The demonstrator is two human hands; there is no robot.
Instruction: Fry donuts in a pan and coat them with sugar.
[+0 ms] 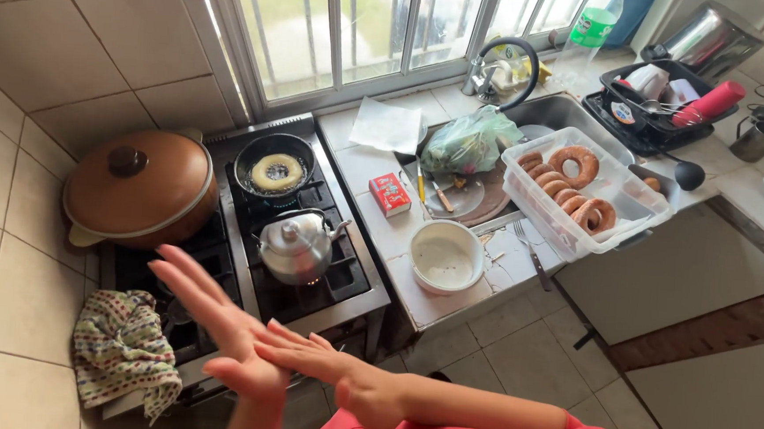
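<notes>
Daylight pours through the window [384, 29] ahead of me, bright and even; shadows stay soft. The kettle [296, 246] glints. My hands [242, 338] look slightly blurred, and the edges bend.

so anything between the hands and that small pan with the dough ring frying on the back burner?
Yes. The metal kettle sits on the front burner, directly between the pressed-together left hand and right hand and the black pan holding the dough ring. A reach would go over or around it. Nothing else visible intervenes.
</notes>
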